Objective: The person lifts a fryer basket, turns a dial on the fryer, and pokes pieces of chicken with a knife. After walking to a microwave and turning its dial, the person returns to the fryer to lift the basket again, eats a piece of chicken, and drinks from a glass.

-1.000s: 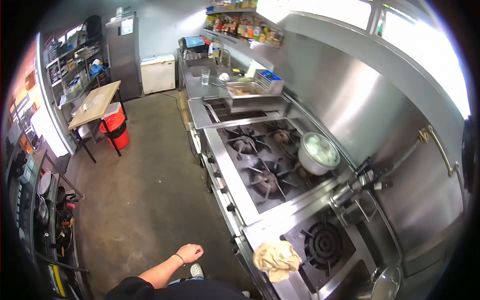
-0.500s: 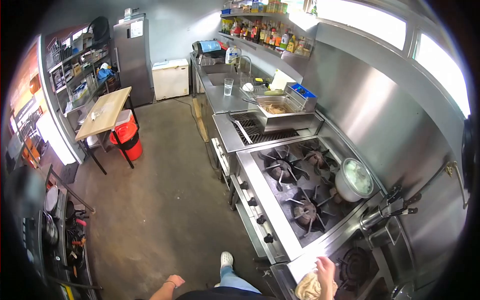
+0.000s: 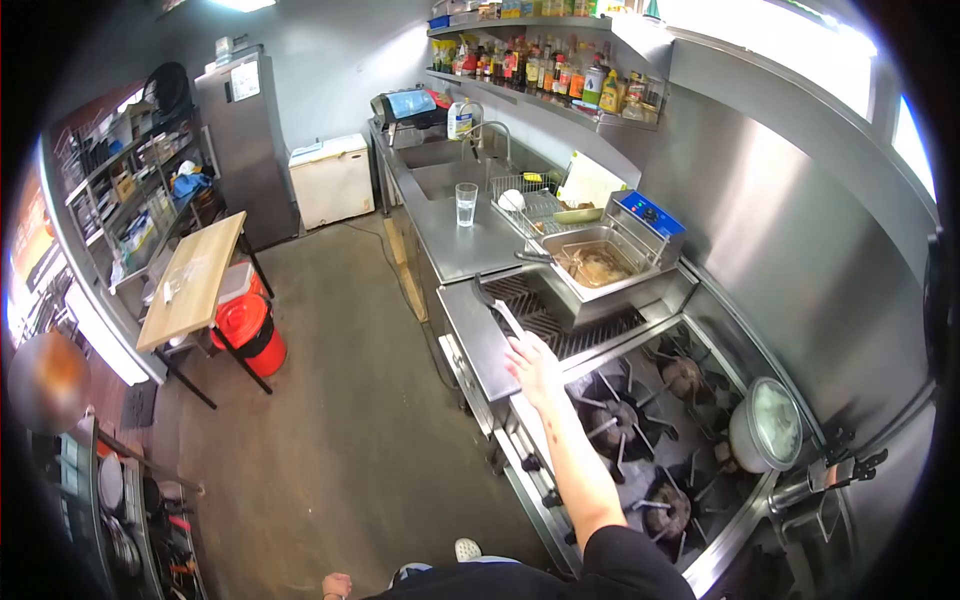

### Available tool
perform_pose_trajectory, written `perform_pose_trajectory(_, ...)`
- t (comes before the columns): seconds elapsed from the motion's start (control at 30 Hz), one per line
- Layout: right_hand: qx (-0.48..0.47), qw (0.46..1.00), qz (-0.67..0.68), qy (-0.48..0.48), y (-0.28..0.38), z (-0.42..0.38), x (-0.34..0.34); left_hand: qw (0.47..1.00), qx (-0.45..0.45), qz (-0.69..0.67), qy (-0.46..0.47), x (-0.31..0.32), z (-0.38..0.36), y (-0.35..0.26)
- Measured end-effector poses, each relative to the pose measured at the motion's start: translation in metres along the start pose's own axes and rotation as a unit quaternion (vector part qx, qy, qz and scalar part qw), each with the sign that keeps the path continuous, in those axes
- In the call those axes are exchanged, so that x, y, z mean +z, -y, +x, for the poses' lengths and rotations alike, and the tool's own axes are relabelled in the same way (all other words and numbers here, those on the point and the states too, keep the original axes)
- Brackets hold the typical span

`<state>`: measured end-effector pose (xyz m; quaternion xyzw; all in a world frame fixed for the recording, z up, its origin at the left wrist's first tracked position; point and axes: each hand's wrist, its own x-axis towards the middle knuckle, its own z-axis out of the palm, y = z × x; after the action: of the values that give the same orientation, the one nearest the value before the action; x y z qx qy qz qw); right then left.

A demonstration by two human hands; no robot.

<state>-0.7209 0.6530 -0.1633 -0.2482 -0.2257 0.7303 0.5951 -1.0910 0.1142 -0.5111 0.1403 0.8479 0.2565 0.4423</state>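
My right hand (image 3: 535,370) is stretched forward over the front of the cooktop, fingers apart. Its fingertips are right at the near end of a long utensil with a dark curved end and a pale metal length (image 3: 507,314). That utensil lies across the steel ledge and the edge of the grill grate (image 3: 625,325). Down by my body, at the bottom of the view, hangs my left hand (image 3: 338,584), fingers curled in and nothing showing in them.
Burners (image 3: 612,418) lie under my right forearm, with a lidded pot (image 3: 765,425) at the back right. Beyond the grate stands a fryer (image 3: 600,262), then a glass of water (image 3: 466,205). A wooden table (image 3: 195,280) and red bin (image 3: 245,325) stand left.
My right hand has left the beige cloth near the cooktop and reached forward to the utensil by the grate. The cloth is out of view. The camera has moved forward.
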Motion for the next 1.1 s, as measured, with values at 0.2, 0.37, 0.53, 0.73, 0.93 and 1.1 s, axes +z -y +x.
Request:
perform_pose_trajectory(0.2, 0.035, 0.990, 0.028, -0.133, 0.018, 0.194, 0.051, 0.994, -0.046, -0.086, -0.053, -0.007, 0.074, -0.070)
perform_pose_trajectory(0.37, -0.109, 0.969, 0.190, -0.118, 0.018, 0.344, 0.013, 0.998, -0.050, 0.023, -0.002, -0.036, 0.154, -0.158)
perform_pose_trajectory(0.53, -0.155, 0.956, 0.102, -0.225, -0.012, 0.302, 0.058, 0.993, -0.020, 0.116, 0.022, -0.103, 0.250, -0.257)
perform_pose_trajectory(0.73, -0.154, 0.935, 0.006, -0.320, -0.001, 0.252, 0.059, 0.899, 0.131, 0.412, 0.075, -0.165, 0.382, -0.378)
perform_pose_trajectory(0.93, -0.159, 0.926, 0.012, -0.341, 0.002, 0.251, 0.073, 0.984, 0.095, 0.153, -0.004, -0.099, 0.454, -0.512)
perform_pose_trajectory(1.1, -0.160, 0.913, -0.014, -0.375, 0.002, 0.258, 0.063, 0.963, 0.199, 0.150, 0.107, -0.022, 0.443, -0.609)
